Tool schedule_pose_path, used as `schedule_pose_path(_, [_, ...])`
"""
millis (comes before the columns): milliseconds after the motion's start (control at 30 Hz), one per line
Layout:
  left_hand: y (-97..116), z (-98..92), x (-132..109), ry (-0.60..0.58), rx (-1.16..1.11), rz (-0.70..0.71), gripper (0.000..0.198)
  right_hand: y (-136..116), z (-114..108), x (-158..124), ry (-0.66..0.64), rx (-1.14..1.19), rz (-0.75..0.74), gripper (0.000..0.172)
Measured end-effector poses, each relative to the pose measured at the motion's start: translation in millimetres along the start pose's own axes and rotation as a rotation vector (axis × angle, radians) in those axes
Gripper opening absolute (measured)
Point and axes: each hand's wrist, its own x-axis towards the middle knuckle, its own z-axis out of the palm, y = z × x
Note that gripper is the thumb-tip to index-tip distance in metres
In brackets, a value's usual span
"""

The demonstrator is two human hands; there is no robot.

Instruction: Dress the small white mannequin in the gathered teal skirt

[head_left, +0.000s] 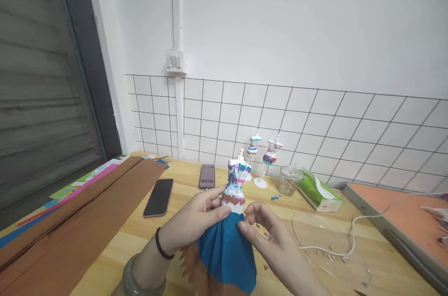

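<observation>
Head view | my left hand (198,214) holds mannequin (234,192) hips, likely for steadiness | my right hand (272,235): fingers narrow at blue skirt (227,251), pinch unclear

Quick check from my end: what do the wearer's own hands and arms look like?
Both the left hand and right hand are ungloved, with no sleeves showing. The left wrist wears a thin black band and a thick, smooth grey-green bangle; the right shows no accessories.
</observation>
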Motion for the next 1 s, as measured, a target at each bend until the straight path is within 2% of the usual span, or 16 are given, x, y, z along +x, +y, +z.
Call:
schedule_pose_path(233, [-7.3, 4.0, 3.2, 0.063, 0.018, -0.042, 0.051, -8.2, -1.3, -2.5, -0.018, -0.056, 0.076, 0.034])
schedule_pose_path(467, [-13.8, 11.3, 5.9, 0.068, 0.001, -0.028, 0.044, -10.1, 4.1, -3.9, 0.049, -0.007, 0.034, 0.028])
schedule_pose_path(600, [-15.7, 12.6, 6.6, 0.108, -0.032, -0.059, 0.052, -4.3, 4.6, -2.6, 0.079, -0.076, -0.019, 0.02])
schedule_pose_path(800, [-13.5, 14.2, 6.6, 0.049, -0.085, -0.019, 0.046, -4.7, 3.8, -1.3, 0.092, -0.057, -0.014, 0.022])
schedule_pose_path(900, [-10.5, 14.8, 6.2, 0.022, -0.065, -0.027, 0.052, -6.5, 3.9, -1.6, 0.109, -0.065, -0.028, 0.023])
schedule_pose_path(1000, [-9.0, 14.5, 5.8, 0.042, -0.062, -0.032, 0.058, -6.1, 3.6, -3.2, 0.109, -0.121, -0.068, 0.018])
